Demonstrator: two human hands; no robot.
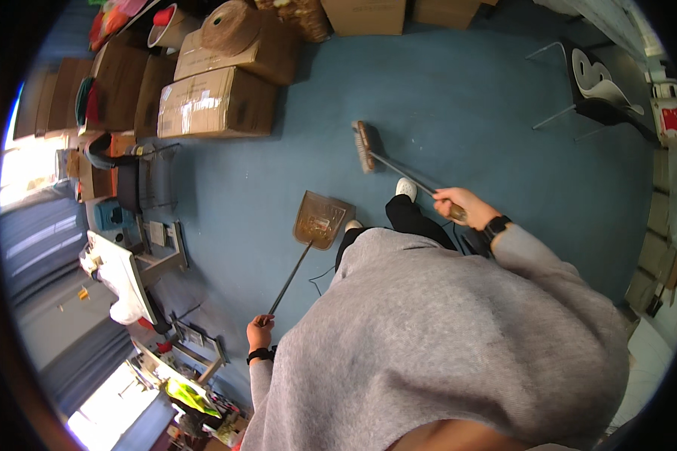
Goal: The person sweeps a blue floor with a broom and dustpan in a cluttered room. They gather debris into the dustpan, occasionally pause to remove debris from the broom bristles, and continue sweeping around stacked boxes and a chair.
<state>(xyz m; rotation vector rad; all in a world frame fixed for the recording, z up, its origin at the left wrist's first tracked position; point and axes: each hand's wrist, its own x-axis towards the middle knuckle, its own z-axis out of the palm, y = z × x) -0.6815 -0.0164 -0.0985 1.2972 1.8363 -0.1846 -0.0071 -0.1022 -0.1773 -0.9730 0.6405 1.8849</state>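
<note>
My right hand [464,206] grips the handle of a broom [363,146], near the handle's upper end. The broom's wooden head, with pale bristles, is on or just above the blue floor [429,101], ahead of my feet. Lower left, my left hand [260,330] is closed around the long dark handle of a dustpan [319,219]. The brownish, see-through pan sits on the floor left of my white shoes [406,188]; it holds some small debris that I cannot make out. A few pale specks dot the floor beyond the broom. Both wrists wear black bands.
Taped cardboard boxes [203,107] stand at the upper left, one bearing a large roll [228,27]. A black and white chair [598,84] is at the upper right. White-topped tables [135,270] line the left side. A thin cable [315,282] lies near my legs.
</note>
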